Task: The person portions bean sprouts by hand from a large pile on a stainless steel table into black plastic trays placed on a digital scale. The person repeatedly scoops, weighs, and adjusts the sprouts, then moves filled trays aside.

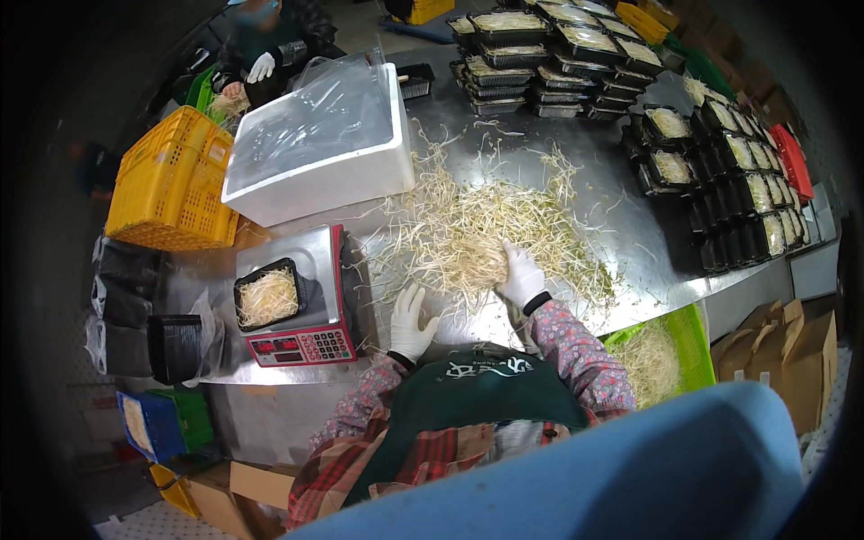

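A loose heap of pale bean sprouts [486, 211] spreads over the metal table in front of me. My right hand [522, 277], in a white glove, curls round the side of a denser bunch at the heap's near edge; some of its fingertips are hidden in the strands. Nearer to me and to the left, my left hand [411, 326], also gloved, is open above the table with its fingers apart and nothing in it. To its left stands a red scale [304, 347] with a black tray [294, 312] of sprouts on its metal plate.
A white foam box [315, 193] holding clear plastic sheets and a yellow crate [171, 180] stand at the left. Filled black trays [513, 54] are stacked at the back and right. A green basket [693, 337] of sprouts sits by my right. Another gloved person works at far left.
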Motion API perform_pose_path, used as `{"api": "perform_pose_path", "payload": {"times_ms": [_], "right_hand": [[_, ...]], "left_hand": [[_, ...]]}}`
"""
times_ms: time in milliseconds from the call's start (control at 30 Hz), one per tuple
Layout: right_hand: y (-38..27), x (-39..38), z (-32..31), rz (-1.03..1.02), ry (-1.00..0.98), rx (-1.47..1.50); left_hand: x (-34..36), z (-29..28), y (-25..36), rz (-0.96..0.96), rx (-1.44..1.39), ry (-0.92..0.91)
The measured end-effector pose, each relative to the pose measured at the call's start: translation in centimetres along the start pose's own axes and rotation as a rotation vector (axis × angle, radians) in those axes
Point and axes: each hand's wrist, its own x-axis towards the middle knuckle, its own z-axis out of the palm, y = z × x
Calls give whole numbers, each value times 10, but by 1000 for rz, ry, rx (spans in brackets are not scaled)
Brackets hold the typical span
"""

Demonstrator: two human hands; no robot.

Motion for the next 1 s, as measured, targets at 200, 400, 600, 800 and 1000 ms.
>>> {"api": "perform_pose_path", "payload": {"times_ms": [200,400,600,800,1000], "right_hand": [[16,-7,-70,-114,215,248],[28,-12,-51,-132,110,189],[29,-26,-55,56,-141,12],[83,-52,-47,119,-28,148],[67,-67,-37,116,4,49]], "left_hand": [[-10,-7,-6,-10,-30,37],[-9,-1,-4,12,6,-52],[-6,-2,-5,52,51,-143],[36,-3,11,158,57,-268],[98,18,43,311,95,-432]]}}
